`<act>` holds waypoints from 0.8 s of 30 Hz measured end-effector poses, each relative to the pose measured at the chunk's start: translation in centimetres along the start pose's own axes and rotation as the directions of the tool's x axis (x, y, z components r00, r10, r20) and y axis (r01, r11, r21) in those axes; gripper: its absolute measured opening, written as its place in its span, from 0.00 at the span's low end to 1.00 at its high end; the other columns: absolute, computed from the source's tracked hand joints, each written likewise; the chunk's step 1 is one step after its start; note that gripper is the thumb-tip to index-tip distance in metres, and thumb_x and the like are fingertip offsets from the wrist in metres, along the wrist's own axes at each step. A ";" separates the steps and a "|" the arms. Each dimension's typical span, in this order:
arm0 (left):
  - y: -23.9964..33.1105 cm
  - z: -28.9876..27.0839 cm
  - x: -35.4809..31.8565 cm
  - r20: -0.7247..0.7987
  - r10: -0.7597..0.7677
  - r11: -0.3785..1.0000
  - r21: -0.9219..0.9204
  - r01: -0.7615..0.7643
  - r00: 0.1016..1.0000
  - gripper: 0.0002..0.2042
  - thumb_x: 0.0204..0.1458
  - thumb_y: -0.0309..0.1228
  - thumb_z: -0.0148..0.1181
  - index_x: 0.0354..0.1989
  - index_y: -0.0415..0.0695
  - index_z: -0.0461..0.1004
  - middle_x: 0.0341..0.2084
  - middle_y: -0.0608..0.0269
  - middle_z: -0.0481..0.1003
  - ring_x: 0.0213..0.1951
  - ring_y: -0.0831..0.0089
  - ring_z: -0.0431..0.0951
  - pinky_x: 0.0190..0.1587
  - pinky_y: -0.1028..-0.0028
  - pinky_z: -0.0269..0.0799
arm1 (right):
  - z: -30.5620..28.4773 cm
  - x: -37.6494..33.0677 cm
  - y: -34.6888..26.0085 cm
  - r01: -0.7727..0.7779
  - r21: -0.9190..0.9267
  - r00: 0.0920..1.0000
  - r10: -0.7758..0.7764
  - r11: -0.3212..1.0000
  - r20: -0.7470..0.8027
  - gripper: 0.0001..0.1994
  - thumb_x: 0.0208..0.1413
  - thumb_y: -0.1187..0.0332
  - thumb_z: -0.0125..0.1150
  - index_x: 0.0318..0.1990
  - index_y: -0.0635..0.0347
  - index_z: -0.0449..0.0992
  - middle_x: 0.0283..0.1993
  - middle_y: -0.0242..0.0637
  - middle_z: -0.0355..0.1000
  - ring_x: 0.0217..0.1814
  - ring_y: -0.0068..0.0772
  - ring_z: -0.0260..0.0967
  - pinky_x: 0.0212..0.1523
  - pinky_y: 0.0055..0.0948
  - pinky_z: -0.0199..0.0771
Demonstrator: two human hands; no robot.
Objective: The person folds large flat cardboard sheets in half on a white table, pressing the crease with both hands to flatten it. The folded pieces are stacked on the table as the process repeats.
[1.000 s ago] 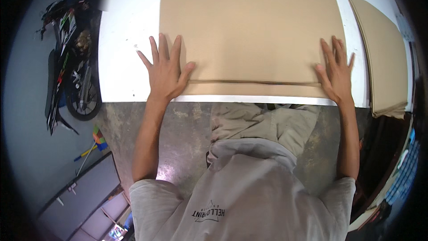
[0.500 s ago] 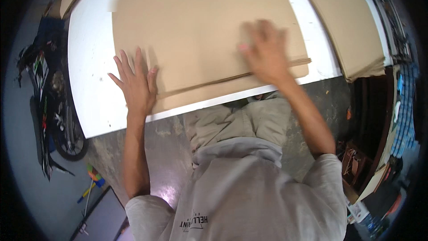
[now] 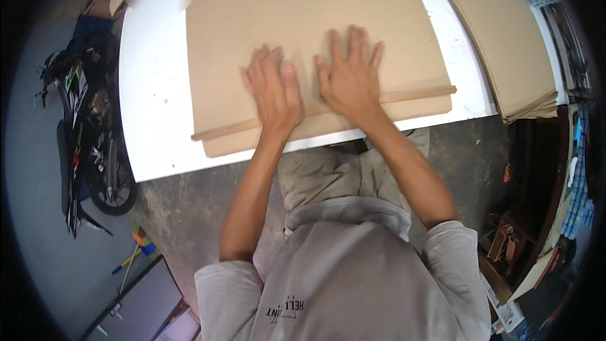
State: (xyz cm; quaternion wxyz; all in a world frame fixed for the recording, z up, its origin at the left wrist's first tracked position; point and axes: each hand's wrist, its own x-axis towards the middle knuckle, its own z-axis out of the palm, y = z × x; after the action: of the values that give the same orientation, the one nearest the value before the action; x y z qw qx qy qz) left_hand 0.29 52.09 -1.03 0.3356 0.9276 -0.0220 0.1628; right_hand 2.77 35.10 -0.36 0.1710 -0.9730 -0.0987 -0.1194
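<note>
A large sheet of brown kraft paper lies on the white table, with a folded or layered strip along its near edge. Below that strip a further brown layer shows. My left hand rests on the paper near its middle, fingers stretched out and slightly blurred. Close beside it on the right, my right hand lies flat with its fingers spread. Both palms sit over the strip, hiding part of it. Neither hand grips anything.
On the right of the white table lies a stack of brown sheets. A motorcycle stands beyond the table's left side. Dark wooden furniture is at the right, below the table edge. Concrete floor shows underneath.
My left hand has moved right, from the paper's left edge to near its middle. The right hand has shifted slightly left. The near strip looks flatter and broader now.
</note>
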 end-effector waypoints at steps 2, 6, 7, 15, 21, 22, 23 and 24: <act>-0.6 -1.2 0.0 0.127 0.071 0.996 0.046 -0.078 0.989 0.29 0.72 0.48 0.46 0.70 0.38 0.69 0.75 0.34 0.60 0.79 0.38 0.52 0.76 0.28 0.29 | 0.9 -0.2 0.2 0.014 0.031 0.999 -0.012 0.999 -0.046 0.33 0.72 0.47 0.48 0.74 0.63 0.67 0.78 0.70 0.55 0.84 0.71 0.45 0.78 0.80 0.35; -5.0 -7.8 0.2 0.146 0.097 0.781 0.602 -0.167 0.984 0.34 0.71 0.55 0.45 0.71 0.36 0.68 0.75 0.30 0.59 0.80 0.37 0.50 0.75 0.26 0.25 | 1.2 -0.4 1.5 0.042 0.031 0.999 -0.041 0.999 -0.028 0.33 0.73 0.46 0.47 0.73 0.64 0.68 0.77 0.70 0.56 0.84 0.71 0.45 0.78 0.81 0.34; -6.5 -9.7 0.2 0.108 0.006 0.759 0.647 -0.075 0.994 0.35 0.71 0.57 0.45 0.71 0.36 0.68 0.75 0.29 0.58 0.80 0.36 0.50 0.75 0.25 0.24 | 0.8 -0.3 1.4 0.103 0.007 0.993 -0.103 0.995 -0.064 0.33 0.73 0.46 0.47 0.73 0.64 0.68 0.77 0.70 0.56 0.84 0.72 0.46 0.78 0.81 0.34; -11.1 -9.6 -1.1 -0.014 -0.014 0.874 0.485 0.019 1.000 0.34 0.71 0.55 0.48 0.74 0.37 0.65 0.75 0.28 0.56 0.80 0.35 0.47 0.76 0.27 0.26 | 0.8 0.0 -8.7 0.158 0.012 0.987 -0.158 0.987 -0.016 0.34 0.72 0.45 0.48 0.72 0.62 0.69 0.76 0.72 0.58 0.83 0.74 0.49 0.76 0.85 0.32; -10.3 -10.2 -0.1 0.101 -0.099 0.836 0.549 0.028 0.990 0.34 0.72 0.55 0.47 0.74 0.40 0.65 0.76 0.29 0.55 0.81 0.36 0.46 0.77 0.28 0.26 | 5.7 -0.8 -11.0 0.139 0.063 0.990 -0.141 0.988 0.014 0.36 0.72 0.41 0.48 0.77 0.55 0.66 0.82 0.65 0.52 0.86 0.69 0.42 0.76 0.86 0.29; -10.4 -10.2 -0.1 0.075 -0.067 0.849 0.528 0.018 0.995 0.34 0.72 0.55 0.47 0.75 0.40 0.65 0.76 0.29 0.55 0.81 0.36 0.46 0.77 0.28 0.26 | 5.2 -0.5 -10.1 0.207 0.096 0.977 -0.200 0.974 -0.077 0.36 0.72 0.40 0.48 0.77 0.54 0.66 0.82 0.64 0.51 0.87 0.69 0.41 0.76 0.86 0.28; -10.5 -10.3 -0.3 0.071 -0.061 0.854 0.521 0.015 0.996 0.34 0.71 0.55 0.47 0.75 0.40 0.65 0.77 0.29 0.55 0.81 0.36 0.46 0.77 0.29 0.26 | 4.4 -0.2 -9.2 0.198 0.077 0.980 -0.198 0.977 -0.009 0.36 0.72 0.40 0.48 0.78 0.52 0.65 0.83 0.63 0.51 0.87 0.68 0.40 0.76 0.86 0.27; -10.6 -10.3 -0.6 0.076 -0.052 0.856 0.518 0.005 0.996 0.35 0.71 0.55 0.47 0.75 0.40 0.64 0.77 0.29 0.54 0.81 0.36 0.45 0.77 0.29 0.26 | 3.2 -0.2 -8.2 0.211 0.078 0.977 -0.211 0.974 -0.010 0.36 0.71 0.40 0.48 0.78 0.51 0.65 0.83 0.62 0.50 0.88 0.67 0.40 0.76 0.86 0.26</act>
State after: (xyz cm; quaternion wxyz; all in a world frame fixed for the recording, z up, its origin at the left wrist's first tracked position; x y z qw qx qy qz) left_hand -1.60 66.78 -0.32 0.0754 0.9900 0.0215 0.1171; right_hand 1.34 43.80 -0.79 0.1958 -0.9494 -0.2059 -0.1338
